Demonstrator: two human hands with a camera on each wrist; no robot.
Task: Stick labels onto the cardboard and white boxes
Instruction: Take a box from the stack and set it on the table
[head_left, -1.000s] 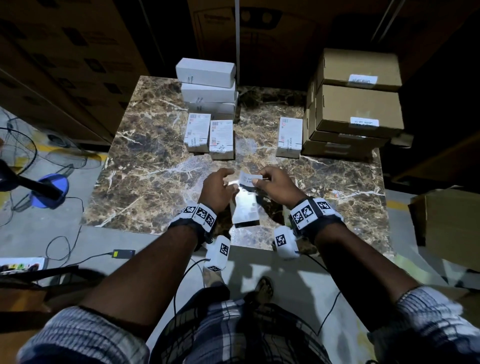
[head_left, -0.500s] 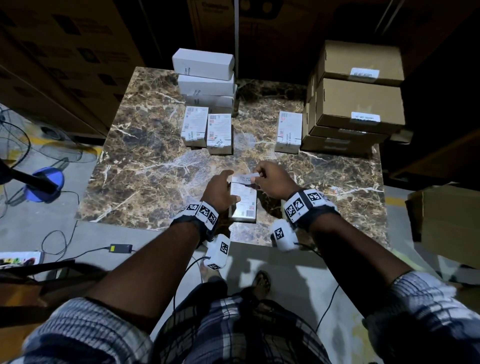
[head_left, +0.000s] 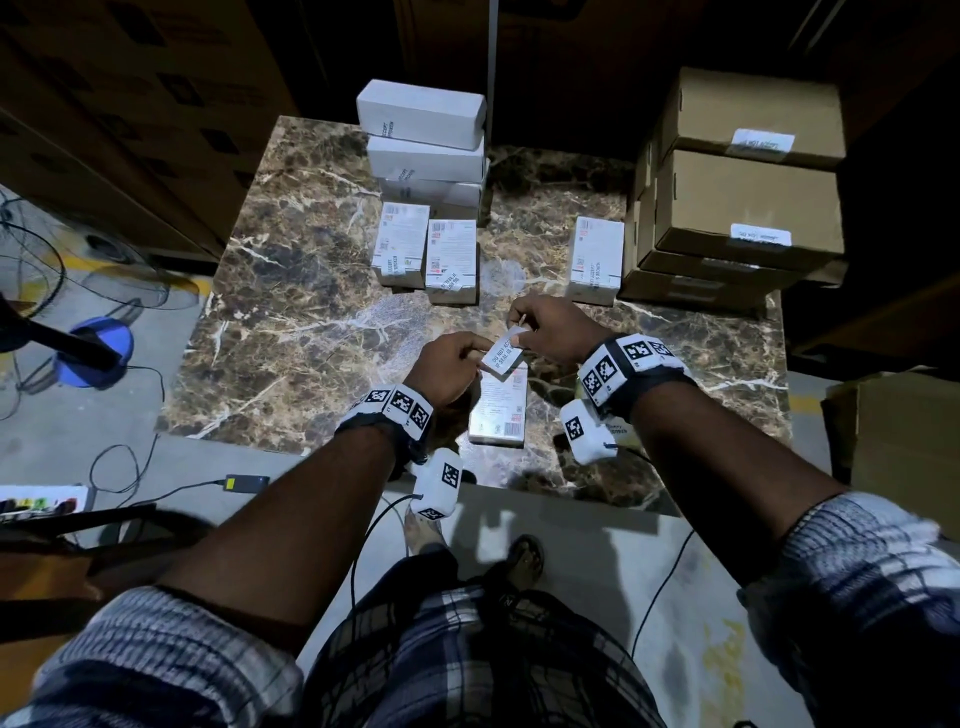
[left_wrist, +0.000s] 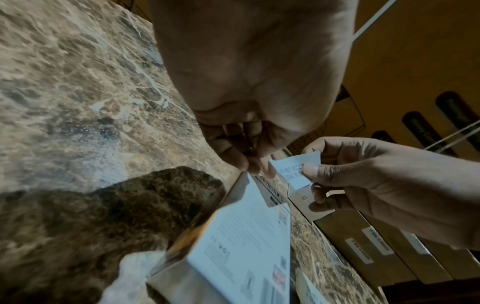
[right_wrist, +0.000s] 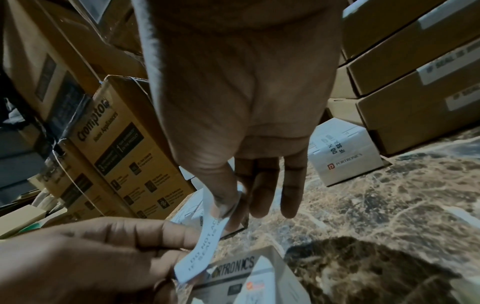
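Observation:
A white printed label (head_left: 503, 356) is stretched between my two hands just above the far end of a white box (head_left: 497, 413), which lies flat on the marble table (head_left: 311, 338) near its front edge. My left hand (head_left: 479, 352) pinches the label's near-left end. My right hand (head_left: 519, 332) pinches its far-right end. The left wrist view shows the label (left_wrist: 296, 170) over the box (left_wrist: 246, 236), with the right hand's thumb on it. In the right wrist view the label (right_wrist: 207, 236) curves from my right thumb down toward the box (right_wrist: 249, 271).
Three white boxes (head_left: 426, 145) are stacked at the table's back. Two labelled white boxes (head_left: 451, 260) lie in front of them, and another (head_left: 595, 260) to the right beside a stack of labelled cardboard boxes (head_left: 743, 171). A fan (head_left: 31, 291) and cables are on the floor at left.
Both hands have kept hold of the label and turned it to a slant over the far end of the white box. The box now lies flat on the table.

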